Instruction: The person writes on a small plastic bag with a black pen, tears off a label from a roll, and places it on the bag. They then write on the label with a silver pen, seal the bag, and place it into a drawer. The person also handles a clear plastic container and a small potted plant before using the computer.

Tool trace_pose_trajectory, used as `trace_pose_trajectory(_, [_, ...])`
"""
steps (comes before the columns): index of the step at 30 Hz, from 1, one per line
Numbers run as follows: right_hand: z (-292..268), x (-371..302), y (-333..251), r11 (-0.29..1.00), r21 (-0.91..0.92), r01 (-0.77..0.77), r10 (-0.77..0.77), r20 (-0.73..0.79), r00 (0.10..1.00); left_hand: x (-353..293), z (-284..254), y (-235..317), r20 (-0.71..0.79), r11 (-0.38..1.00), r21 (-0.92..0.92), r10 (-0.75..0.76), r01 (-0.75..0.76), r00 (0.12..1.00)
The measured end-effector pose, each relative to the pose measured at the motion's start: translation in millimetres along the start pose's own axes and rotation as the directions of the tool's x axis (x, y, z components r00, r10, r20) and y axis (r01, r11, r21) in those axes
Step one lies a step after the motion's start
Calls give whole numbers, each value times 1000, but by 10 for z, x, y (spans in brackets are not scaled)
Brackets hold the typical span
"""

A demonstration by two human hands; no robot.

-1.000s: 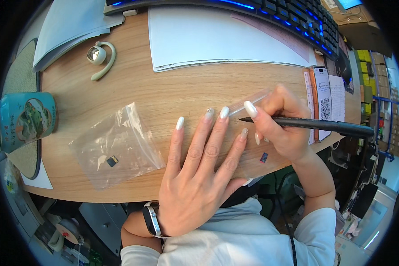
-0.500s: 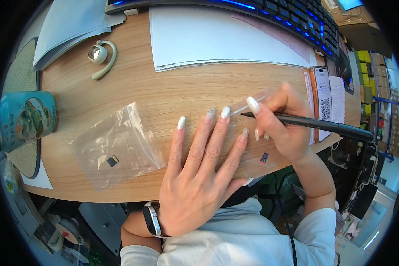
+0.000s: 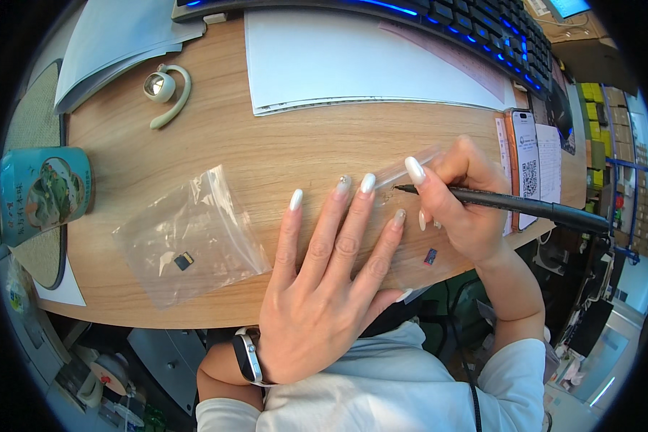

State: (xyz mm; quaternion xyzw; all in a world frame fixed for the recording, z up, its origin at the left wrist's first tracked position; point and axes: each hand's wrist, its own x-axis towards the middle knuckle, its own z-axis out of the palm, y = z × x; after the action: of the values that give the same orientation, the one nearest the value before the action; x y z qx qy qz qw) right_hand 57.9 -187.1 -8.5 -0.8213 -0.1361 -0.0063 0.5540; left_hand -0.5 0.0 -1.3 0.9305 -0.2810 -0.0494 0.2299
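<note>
My right hand (image 3: 462,201) grips a black marker pen (image 3: 518,201), its tip pointing left over a clear zip bag (image 3: 410,270) near the front edge of the desk. Inside that bag shows a small red and blue memory card (image 3: 430,256). My left hand (image 3: 324,288) lies flat with fingers spread, its fingertips on the left part of the same bag and on the desk beside it. A second clear zip bag (image 3: 187,230), with a black memory card (image 3: 184,261) in it, lies left of my left hand.
A teal cup (image 3: 45,194) stands on a grey mat (image 3: 39,122) at the left. Farther back are a white clip-like gadget (image 3: 167,90), stacked paper (image 3: 338,65) and a lit keyboard (image 3: 475,32). A phone (image 3: 524,162) lies at the right on printed sheets.
Small faint dark marks show on the bag by the pen tip. Both hands and the pen have barely shifted.
</note>
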Motion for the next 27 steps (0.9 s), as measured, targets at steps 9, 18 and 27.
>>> trace_pose_trajectory(9, [6,-12,-24,998,-17,-65,65,-11,998,-7,10,-2,-4,1000,11,1,-1,1000])
trace_pose_trajectory(18, [8,-9,-17,998,8,-56,56,-11,998,-4,13,-2,-10,1000,8,2,-2,1000])
trace_pose_trajectory(27, [10,-7,-10,1000,-2,-20,20,-21,1000,0,15,4,-4,1000,8,1,-1,1000])
